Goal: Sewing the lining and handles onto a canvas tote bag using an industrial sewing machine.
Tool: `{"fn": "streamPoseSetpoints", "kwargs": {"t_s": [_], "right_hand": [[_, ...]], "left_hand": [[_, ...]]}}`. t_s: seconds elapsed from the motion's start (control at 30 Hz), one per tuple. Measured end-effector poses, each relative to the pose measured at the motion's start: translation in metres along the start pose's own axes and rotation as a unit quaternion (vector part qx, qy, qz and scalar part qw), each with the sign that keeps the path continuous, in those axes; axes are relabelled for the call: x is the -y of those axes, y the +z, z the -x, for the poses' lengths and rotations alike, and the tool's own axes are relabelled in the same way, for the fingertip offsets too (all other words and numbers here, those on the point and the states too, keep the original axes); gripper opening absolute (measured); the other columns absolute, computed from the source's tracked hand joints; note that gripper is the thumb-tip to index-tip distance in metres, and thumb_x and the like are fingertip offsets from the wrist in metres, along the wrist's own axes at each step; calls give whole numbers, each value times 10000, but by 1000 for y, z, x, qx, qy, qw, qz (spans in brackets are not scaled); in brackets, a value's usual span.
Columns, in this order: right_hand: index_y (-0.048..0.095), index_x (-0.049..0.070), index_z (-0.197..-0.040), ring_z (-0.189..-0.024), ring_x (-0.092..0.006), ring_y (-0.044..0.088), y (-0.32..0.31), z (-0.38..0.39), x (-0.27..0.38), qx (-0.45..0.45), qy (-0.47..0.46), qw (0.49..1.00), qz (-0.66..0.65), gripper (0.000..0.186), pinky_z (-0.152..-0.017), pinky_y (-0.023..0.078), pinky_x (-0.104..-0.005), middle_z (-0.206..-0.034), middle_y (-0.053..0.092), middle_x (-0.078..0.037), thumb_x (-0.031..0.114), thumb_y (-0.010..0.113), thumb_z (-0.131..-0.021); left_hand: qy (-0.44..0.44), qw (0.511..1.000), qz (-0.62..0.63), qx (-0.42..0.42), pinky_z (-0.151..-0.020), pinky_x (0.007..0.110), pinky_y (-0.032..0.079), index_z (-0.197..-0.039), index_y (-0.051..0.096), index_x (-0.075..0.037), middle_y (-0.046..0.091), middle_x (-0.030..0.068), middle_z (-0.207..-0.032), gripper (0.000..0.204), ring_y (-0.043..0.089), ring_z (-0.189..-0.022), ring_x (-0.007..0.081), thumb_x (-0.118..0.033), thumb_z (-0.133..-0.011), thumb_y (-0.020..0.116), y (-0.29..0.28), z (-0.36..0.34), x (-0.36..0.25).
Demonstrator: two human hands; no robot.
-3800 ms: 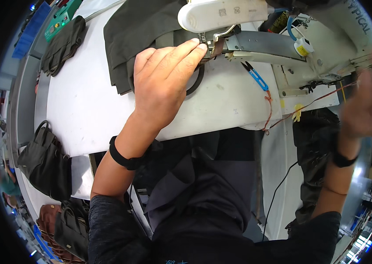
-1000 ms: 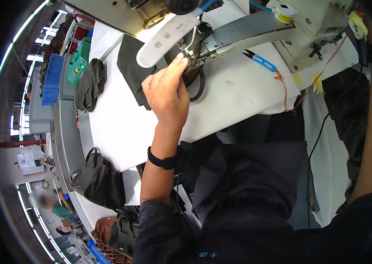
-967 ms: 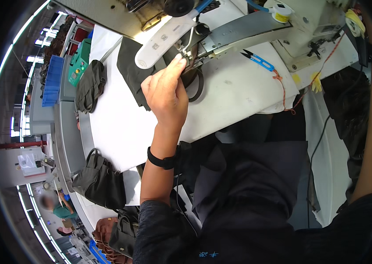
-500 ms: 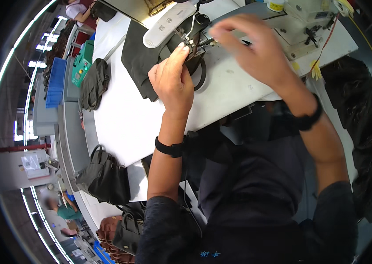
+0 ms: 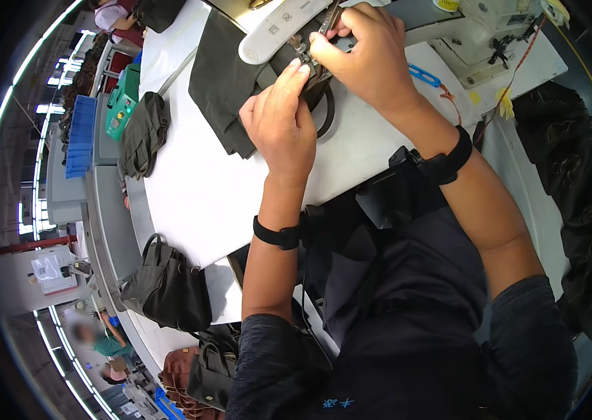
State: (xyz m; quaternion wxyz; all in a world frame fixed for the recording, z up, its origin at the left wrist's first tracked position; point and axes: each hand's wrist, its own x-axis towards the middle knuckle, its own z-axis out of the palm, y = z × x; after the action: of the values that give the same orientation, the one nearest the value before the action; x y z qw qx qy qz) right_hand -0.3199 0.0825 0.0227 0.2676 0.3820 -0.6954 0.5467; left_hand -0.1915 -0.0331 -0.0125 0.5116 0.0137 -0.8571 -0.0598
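Note:
A dark olive bag piece [image 5: 222,87] lies under the white arm of a sewing machine [image 5: 271,36], and a dark handle loop [image 5: 328,115] hangs from its near side. My left hand [image 5: 283,126] is closed on the edge of this piece, fingertips together right beside the presser foot [image 5: 301,50]. Just right of the foot, my right hand [image 5: 373,66] pinches a narrow dark strip [image 5: 331,17] between thumb and fingers. I cannot make out whether the strip joins the bag piece. Blue thread snips [image 5: 423,75] lie on the white table [image 5: 198,203], right of my right hand.
A folded dark piece [image 5: 145,136] and a dark handbag [image 5: 166,283] sit along the table's left side. More bags [image 5: 212,371] are at the lower left. Dark pieces [image 5: 562,154] are heaped on the right. A co-worker [image 5: 114,21] is at the far left.
My right hand has moved left to the machine's foot and now pinches the dark strip. The blue snips have come into sight. My left hand stays by the foot.

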Motion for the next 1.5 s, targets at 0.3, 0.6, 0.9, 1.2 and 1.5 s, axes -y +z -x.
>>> {"fn": "streamPoseSetpoints", "kwargs": {"t_s": [0.3, 0.6, 0.9, 1.2, 1.5], "right_hand": [[745, 19, -989, -659, -136, 653, -32, 44, 7, 60, 154, 964, -210, 185, -661, 498, -346, -776, 723, -24, 174, 647, -1008], [746, -28, -930, -647, -79, 630, 1, 50, 38, 53, 425, 770, -473, 251, -594, 494, -236, -783, 737, -48, 216, 726, -980], [730, -18, -968, -613, -51, 593, 9, 55, 39, -4, 424, 743, -517, 156, -564, 464, -208, -777, 728, -40, 138, 728, -983], [731, -5, -957, -613, -44, 587, 6, 46, 40, 4, 437, 756, -486, 151, -572, 475, -207, -771, 712, -25, 143, 740, -985], [712, 30, -824, -579, -45, 505, 11, 42, 46, -51, 444, 798, -405, 194, -557, 389, -214, -704, 629, 16, 148, 745, -976]], "left_hand": [[-19, 999, 26, 5, -1028, 361, 426, -1301, 714, -103, 731, 58, -1371, 510, 697, -1144, 213, 90, -834, 643, 7, 10, -4], [8, 999, -26, 26, -998, 359, 445, -1303, 709, -75, 730, 78, -1371, 468, 699, -1069, 206, 67, -857, 696, 2, 8, -4], [-5, 999, -2, 37, -855, 294, 447, -1166, 780, -107, 802, 50, -1211, 395, 748, -955, 152, 99, -841, 686, -14, -6, -6], [-20, 999, 35, 6, -890, 307, 444, -1165, 772, -110, 795, 35, -1218, 386, 737, -984, 164, 81, -844, 675, -3, -4, -2], [-2, 1000, 15, 8, -911, 313, 427, -1130, 764, -115, 789, 11, -1194, 328, 687, -901, 140, 17, -830, 759, -2, -10, -3]]}}
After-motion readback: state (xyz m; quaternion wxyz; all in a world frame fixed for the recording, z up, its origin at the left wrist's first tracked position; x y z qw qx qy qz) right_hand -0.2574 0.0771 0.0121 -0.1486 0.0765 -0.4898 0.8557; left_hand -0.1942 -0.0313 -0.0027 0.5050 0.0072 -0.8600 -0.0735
